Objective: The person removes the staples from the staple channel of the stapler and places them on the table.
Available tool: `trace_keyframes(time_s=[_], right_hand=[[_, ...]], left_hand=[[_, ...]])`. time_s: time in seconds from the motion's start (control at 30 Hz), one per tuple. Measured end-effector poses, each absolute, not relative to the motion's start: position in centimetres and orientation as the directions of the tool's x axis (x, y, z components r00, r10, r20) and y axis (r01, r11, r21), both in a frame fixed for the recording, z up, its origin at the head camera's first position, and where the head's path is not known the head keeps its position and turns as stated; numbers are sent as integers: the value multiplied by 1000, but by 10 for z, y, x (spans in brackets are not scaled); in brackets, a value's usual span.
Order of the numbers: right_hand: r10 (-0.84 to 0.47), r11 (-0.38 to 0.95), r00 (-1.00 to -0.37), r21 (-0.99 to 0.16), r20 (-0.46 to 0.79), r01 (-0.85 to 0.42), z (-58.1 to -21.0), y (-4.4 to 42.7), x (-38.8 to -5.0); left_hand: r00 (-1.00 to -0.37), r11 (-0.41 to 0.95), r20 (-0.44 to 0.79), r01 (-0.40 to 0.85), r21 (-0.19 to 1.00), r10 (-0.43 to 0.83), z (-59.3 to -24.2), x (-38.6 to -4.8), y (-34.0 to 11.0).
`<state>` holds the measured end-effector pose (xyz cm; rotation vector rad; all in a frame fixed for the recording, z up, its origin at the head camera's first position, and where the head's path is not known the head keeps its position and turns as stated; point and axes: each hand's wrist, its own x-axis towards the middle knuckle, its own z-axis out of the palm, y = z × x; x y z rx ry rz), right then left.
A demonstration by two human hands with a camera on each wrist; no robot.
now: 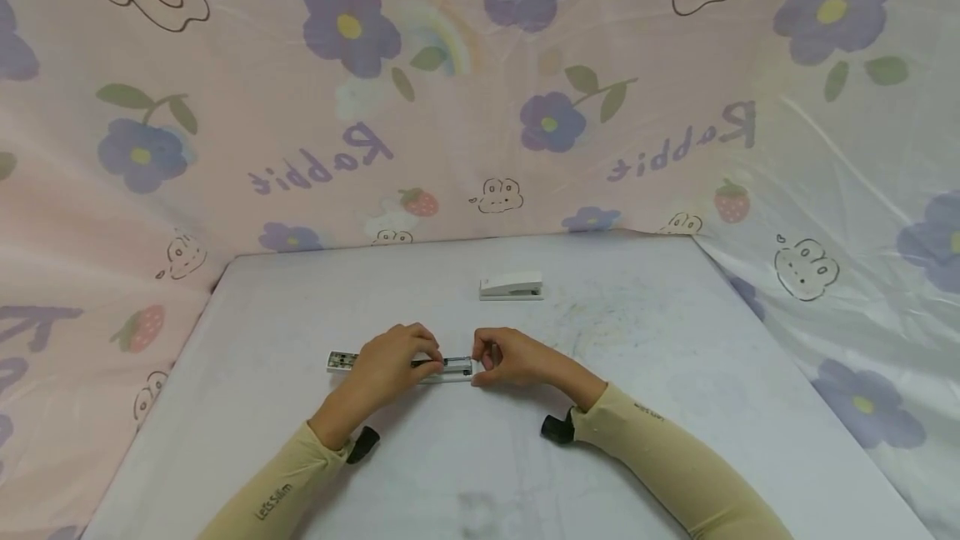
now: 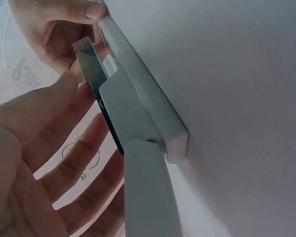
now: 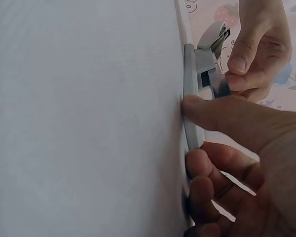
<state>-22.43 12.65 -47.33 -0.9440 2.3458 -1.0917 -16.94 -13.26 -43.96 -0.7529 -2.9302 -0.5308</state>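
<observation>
A white stapler (image 1: 342,362) lies opened out on the table, its top arm swung back to the left. Over its middle, my left hand (image 1: 394,363) pinches the metal staple rail (image 2: 90,63) between thumb and index finger. The rail stands tilted up from the white base (image 2: 148,111). At the base's right end, my right hand (image 1: 514,357) grips it with thumb and fingers, as the right wrist view shows the thumb on the base (image 3: 189,74). Whether staples lie in the rail is too small to tell.
A second white stapler (image 1: 512,286), closed, sits farther back on the white table (image 1: 637,457). Patterned cloth (image 1: 450,107) hangs behind and at both sides. Black wrist cameras stick out below the left sleeve (image 1: 281,473) and the right sleeve (image 1: 667,457).
</observation>
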Motion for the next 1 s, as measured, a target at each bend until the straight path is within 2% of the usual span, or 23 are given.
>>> trace_keyframes(time_s=[0.23, 0.7, 1.0], right_hand=[[-711, 487, -700, -764, -65, -424, -475, 126, -225], [-708, 489, -704, -762, -62, -424, -475, 127, -225], [-711, 486, -701, -760, -57, -431, -476, 127, -225]], left_hand=[[-869, 799, 128, 490, 349, 478, -441, -172, -133], [-881, 654, -64, 299, 695, 470, -439, -176, -140], [-846, 572, -114, 247, 782, 521, -436, -178, -146]])
